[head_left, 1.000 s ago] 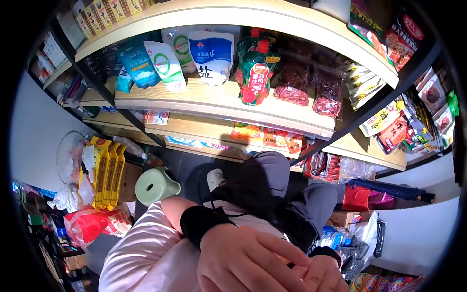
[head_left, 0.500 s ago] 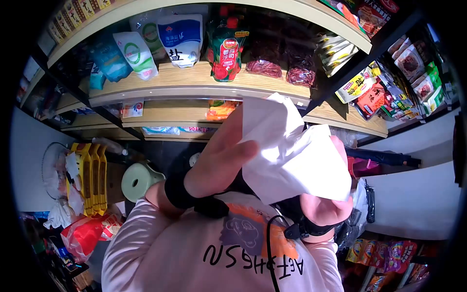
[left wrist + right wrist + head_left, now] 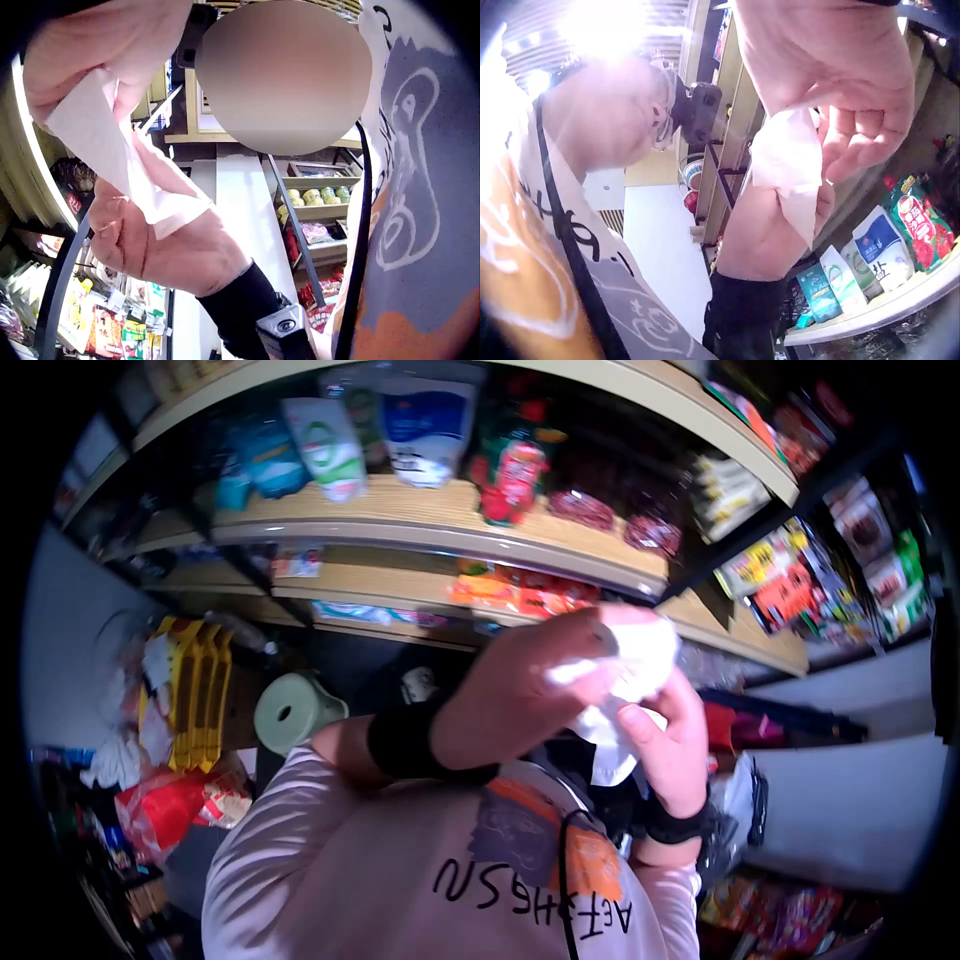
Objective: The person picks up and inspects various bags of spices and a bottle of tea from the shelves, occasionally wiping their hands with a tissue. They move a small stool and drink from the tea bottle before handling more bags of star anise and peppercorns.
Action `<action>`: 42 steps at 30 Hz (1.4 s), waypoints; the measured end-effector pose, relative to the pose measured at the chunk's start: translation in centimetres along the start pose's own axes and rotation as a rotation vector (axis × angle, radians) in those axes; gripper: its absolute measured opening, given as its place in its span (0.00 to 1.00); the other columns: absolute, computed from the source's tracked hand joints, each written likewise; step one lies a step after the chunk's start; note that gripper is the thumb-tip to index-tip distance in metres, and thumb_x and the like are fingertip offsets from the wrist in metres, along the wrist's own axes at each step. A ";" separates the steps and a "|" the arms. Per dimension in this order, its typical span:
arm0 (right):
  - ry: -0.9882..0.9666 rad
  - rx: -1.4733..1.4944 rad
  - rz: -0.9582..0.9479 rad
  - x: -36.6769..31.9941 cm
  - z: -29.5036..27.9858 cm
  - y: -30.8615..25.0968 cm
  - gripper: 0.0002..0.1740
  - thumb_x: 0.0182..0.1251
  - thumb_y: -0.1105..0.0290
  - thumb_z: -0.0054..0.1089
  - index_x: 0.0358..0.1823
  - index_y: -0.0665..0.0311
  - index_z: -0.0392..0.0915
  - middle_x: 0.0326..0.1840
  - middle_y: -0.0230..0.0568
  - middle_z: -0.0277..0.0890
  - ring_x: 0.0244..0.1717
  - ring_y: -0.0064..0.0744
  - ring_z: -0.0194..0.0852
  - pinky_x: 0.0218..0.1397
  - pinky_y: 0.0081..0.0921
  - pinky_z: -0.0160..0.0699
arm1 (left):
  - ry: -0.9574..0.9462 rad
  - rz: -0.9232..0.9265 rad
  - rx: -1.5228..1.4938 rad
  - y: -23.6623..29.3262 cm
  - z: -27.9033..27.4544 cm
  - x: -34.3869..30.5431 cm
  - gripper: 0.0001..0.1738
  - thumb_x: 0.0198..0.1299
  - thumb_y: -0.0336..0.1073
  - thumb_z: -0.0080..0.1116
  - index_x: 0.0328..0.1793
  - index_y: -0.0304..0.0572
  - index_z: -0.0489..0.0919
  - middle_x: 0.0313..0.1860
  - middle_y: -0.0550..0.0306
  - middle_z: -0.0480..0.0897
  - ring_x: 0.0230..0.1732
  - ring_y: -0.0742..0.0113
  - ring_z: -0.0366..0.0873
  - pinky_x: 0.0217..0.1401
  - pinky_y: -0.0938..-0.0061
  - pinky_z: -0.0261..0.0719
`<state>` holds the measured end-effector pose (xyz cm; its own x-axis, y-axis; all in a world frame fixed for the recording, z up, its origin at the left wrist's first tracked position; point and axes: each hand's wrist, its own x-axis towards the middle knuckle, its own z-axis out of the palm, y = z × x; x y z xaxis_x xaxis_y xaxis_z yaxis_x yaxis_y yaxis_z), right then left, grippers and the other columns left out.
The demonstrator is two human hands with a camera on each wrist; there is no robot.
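Note:
A white paper tissue, creased and folded, is between my two hands in front of my chest. My left hand holds it from the left, fingers curled over it, blurred in the head view. From the other side my right hand grips the tissue, with the thumb against it. In the left wrist view the tissue stretches from the left hand down across the right palm. The right wrist view shows the right fingers bent beside the tissue. Both wrists wear black bands.
A wooden shelf ahead carries salt bags, a ketchup pouch and dark packets. A green stool stands to the left, near yellow packages. Seasoning packets hang at right. A cable crosses my shirt.
The hands rose from low near my lap to before the shelf. The tissue appeared spread wide, then got bunched smaller between the hands as they came together.

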<state>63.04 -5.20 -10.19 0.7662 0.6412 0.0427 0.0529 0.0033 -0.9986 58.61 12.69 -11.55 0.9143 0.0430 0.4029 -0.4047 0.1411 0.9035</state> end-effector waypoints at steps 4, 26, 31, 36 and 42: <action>0.066 -0.045 -0.095 -0.1 0.1 0.9 0.20 0.69 0.69 0.53 0.57 0.74 0.69 0.53 0.39 0.74 0.53 0.25 0.70 0.57 0.22 0.67 | -0.023 0.013 0.119 2.5 -1.6 -0.4 0.20 0.60 0.24 0.52 0.60 0.34 0.73 0.55 0.51 0.79 0.55 0.67 0.77 0.58 0.75 0.74; -0.509 0.094 -0.954 1.8 2.1 -4.4 0.15 0.60 0.75 0.60 0.46 0.55 0.66 0.39 0.41 0.74 0.26 0.34 0.79 0.23 0.25 0.75 | -0.314 0.552 -0.587 9.8 -5.3 -3.5 0.06 0.63 0.29 0.42 0.39 0.33 0.69 0.36 0.33 0.77 0.32 0.43 0.79 0.35 0.52 0.79; -0.479 0.103 -0.993 1.4 1.6 -2.5 0.09 0.63 0.73 0.58 0.42 0.61 0.70 0.35 0.50 0.79 0.28 0.40 0.82 0.25 0.29 0.80 | -0.252 0.077 -1.569 10.9 -0.2 -5.5 0.17 0.64 0.43 0.49 0.41 0.31 0.70 0.37 0.41 0.80 0.37 0.45 0.78 0.46 0.60 0.74; -0.349 0.254 -0.842 1.2 2.3 0.3 0.06 0.63 0.68 0.60 0.33 0.62 0.76 0.32 0.52 0.82 0.28 0.42 0.83 0.24 0.29 0.81 | -0.470 0.246 -1.375 7.5 0.9 -4.0 0.27 0.56 0.45 0.65 0.45 0.23 0.71 0.49 0.37 0.75 0.50 0.57 0.74 0.45 0.70 0.75; -0.174 -0.026 -0.484 -0.3 -0.2 1.4 0.04 0.64 0.74 0.58 0.30 0.64 0.77 0.29 0.48 0.81 0.28 0.42 0.81 0.32 0.32 0.79 | -0.553 0.291 -0.988 7.0 0.5 -2.6 0.39 0.58 0.53 0.62 0.58 0.18 0.71 0.55 0.35 0.74 0.56 0.50 0.75 0.56 0.64 0.75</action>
<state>62.99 -5.58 -11.60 0.5320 0.6890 0.4922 0.3928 0.3142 -0.8643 53.38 13.08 -6.25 0.5584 -0.2018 0.8046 -0.1849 0.9153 0.3579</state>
